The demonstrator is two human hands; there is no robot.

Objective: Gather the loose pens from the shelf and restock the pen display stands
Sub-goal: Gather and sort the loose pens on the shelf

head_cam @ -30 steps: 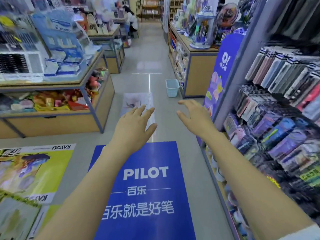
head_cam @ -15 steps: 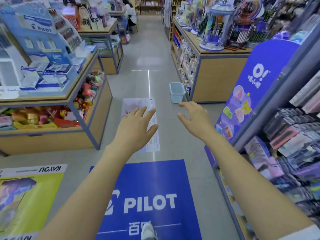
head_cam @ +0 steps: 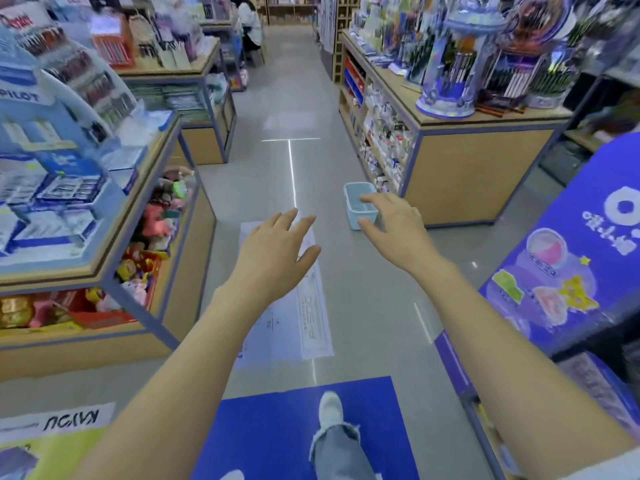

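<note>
My left hand (head_cam: 273, 251) and my right hand (head_cam: 394, 225) reach out in front of me over the shop aisle, fingers spread, holding nothing. A round purple pen display stand (head_cam: 446, 81) full of pens sits on the wooden counter (head_cam: 485, 126) at the right. A few loose pens (head_cam: 493, 110) lie beside its base. More pen stands (head_cam: 540, 74) crowd the counter behind it. A blue Pilot pen display (head_cam: 52, 133) stands on the left counter. A small light-blue basket (head_cam: 360, 202) rests on the floor just beyond my right fingertips.
A white floor sticker (head_cam: 298, 320) and a blue floor mat (head_cam: 277, 431) lie in the aisle, with my shoe (head_cam: 329, 410) on the mat. A purple end panel (head_cam: 571, 271) stands close on the right. A person (head_cam: 249, 26) sits far down the aisle.
I have walked forward down the aisle. The right counter with the pen stands and the basket have come closer. My foot has stepped onto the blue mat. Both hands stay spread and empty.
</note>
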